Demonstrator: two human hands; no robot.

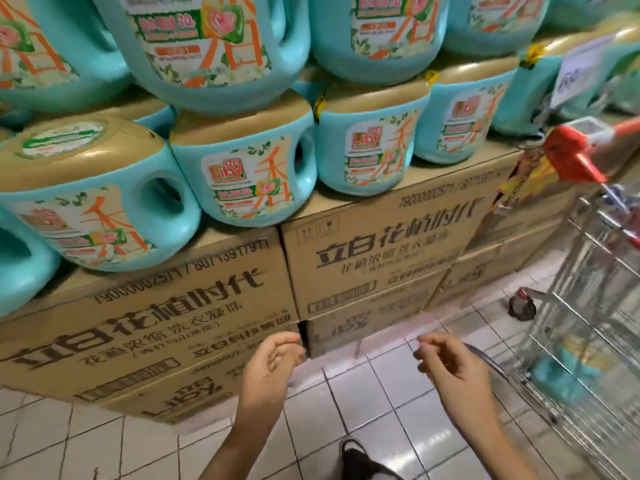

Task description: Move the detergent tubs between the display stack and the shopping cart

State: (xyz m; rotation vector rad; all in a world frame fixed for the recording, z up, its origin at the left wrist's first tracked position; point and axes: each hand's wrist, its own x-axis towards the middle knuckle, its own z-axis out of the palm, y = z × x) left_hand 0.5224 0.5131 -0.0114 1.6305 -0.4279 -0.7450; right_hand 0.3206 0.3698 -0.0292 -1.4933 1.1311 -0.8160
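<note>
Detergent tubs (249, 178), 2 tiers, far on cartons (381, 258).
Shopping cart (588, 306) right; my left hand (273, 365) and right hand (450, 368) hang near, fingers loosely curled, empty. Pulling a lower tub could topple those above.

A: What do the front labels of the tubs (242, 174) carry?
B: "Liby" in red, beside a large orange 香.
A: And the cartons (381, 258) beneath?
B: 立白花植时代 in black; a long number along the top edge, digits uncertain. "Liby" on the lower carton (180, 396).
</note>
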